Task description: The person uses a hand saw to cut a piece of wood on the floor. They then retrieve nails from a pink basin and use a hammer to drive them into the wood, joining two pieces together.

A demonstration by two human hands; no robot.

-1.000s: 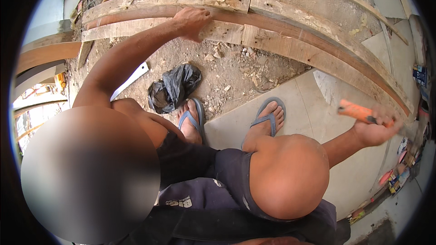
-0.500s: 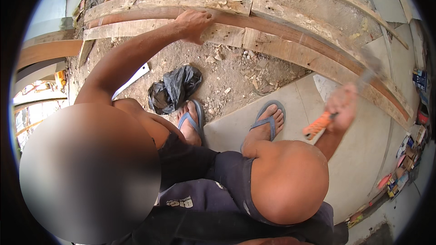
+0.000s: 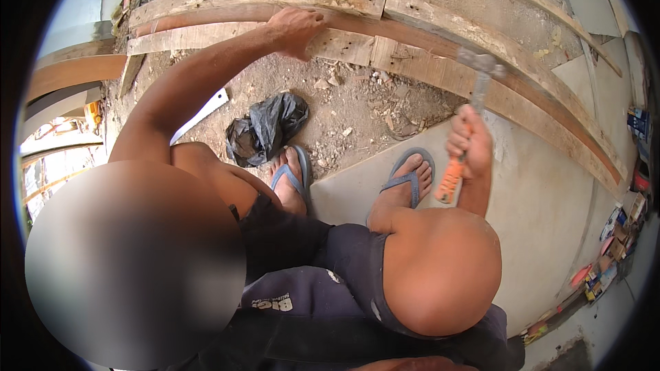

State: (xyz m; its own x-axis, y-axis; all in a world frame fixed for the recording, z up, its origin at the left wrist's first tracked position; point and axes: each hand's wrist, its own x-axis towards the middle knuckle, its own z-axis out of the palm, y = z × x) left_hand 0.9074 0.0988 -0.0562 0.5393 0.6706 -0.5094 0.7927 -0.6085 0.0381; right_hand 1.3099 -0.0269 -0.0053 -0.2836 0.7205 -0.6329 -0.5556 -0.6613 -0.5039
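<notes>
A long curved wooden frame (image 3: 405, 58) stretches across the upper part of the view. It has two pale, rough planks with a reddish-brown wood strip (image 3: 405, 33) between them. My left hand (image 3: 295, 29) is closed over the strip and the near plank, its thumb on the near side; part of its grip is hidden. In my right hand (image 3: 471, 143) is a hammer (image 3: 451, 177) with an orange handle and a metal head. The slightly blurred head is over the strip, right of the middle; whether it touches the wood I cannot tell.
A crumpled black plastic bag (image 3: 267, 129) and a saw blade (image 3: 203, 115) lie on the dirt by my left foot. Wood scraps litter the ground beyond the frame. Pale floor panels (image 3: 529, 178) extend to the right, with boxes and small items (image 3: 612, 261) along the far right.
The hammer has swung left and its head now lies further left along the strip. My right hand moved left with it. My left hand stays at about the same place on the frame.
</notes>
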